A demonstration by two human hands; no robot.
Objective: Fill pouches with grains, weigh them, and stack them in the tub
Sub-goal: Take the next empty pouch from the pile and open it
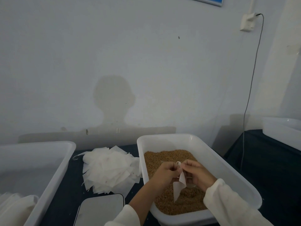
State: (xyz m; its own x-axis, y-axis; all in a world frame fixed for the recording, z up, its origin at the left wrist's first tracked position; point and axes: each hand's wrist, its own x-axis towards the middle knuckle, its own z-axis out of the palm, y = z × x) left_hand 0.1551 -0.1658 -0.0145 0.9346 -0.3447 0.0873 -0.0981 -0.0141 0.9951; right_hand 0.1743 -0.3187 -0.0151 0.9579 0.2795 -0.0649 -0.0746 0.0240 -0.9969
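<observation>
From the head camera we see both hands meeting over the grain tray [211,154], a white tub at about four o'clock in the picture, half full of brown grains [164,160]. Our left hand [166,172] and right hand [197,174] each pinch the top of one small white pouch [179,186] — fingers curled narrow round its mouth, where a bit of drawstring seems to loop up between the two thumbs. The pouch hangs limp from that grip, its long axis running down towards six o'clock, its lower tip just above the grains; it looks flat, so we judge it not yet filled.

The relation that matters: the mouth sits at twelve o'clock of the pouch, right between our fingers, and the grains lie directly beneath. Both hands are equally near, so either could let go to scoop while the other holds the mouth open.

At nine o'clock from the hands lies a heap of empty pouches [110,168]; at seven o'clock a flat scale [101,209]; far left, the stacking tub [61,167].
</observation>
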